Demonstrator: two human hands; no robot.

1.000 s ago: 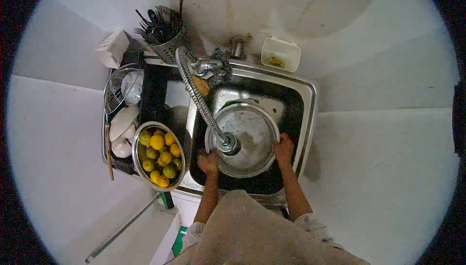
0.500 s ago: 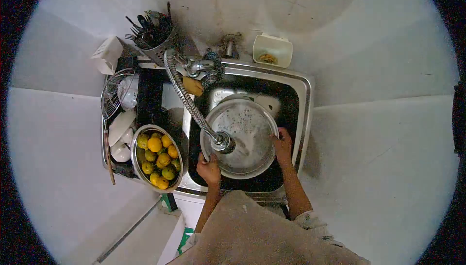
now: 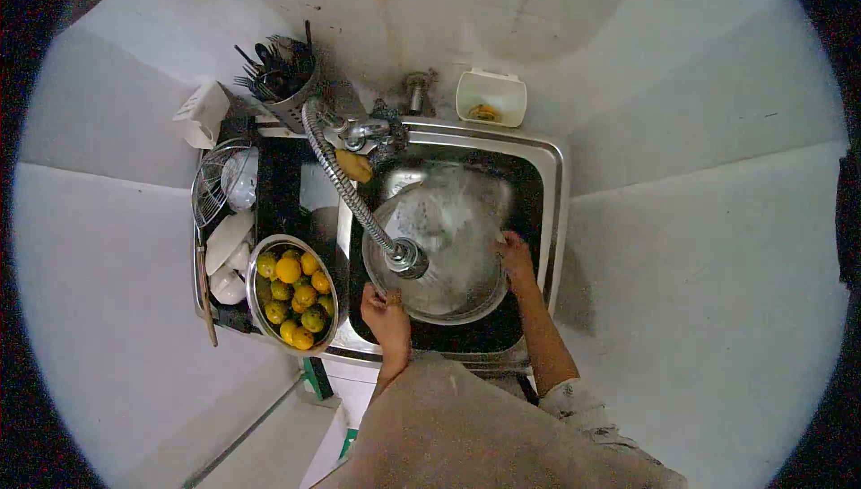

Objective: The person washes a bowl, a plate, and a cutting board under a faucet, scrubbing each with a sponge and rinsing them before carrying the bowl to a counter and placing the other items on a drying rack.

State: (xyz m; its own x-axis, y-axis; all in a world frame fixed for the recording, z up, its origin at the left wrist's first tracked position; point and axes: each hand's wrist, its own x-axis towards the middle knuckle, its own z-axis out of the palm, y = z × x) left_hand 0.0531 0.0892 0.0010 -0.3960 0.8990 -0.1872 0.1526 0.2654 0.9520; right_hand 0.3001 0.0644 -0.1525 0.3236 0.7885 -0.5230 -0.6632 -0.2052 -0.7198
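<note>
Honestly, my grip is the weak point. My left hand [image 3: 386, 307] clasps the near rim of the pan [image 3: 448, 251] and my right hand [image 3: 514, 251] holds its far edge, tilted inside the sink [image 3: 558, 211] under the hose [image 3: 345, 184]. Wet steel could slip and bang the basin, or tilted water could splash toward the fruit bowl [image 3: 291, 292] just beside it.

Views: one only, head camera.
Position: worn on the person's head, above the sink [image 3: 558, 186].
Facing: steeply down and forward, toward the wall behind the tap [image 3: 359, 130].
Lens: fisheye, round frame with dark corners.
Nearness: arm's reach; sink at centre, own body at bottom edge.
</note>
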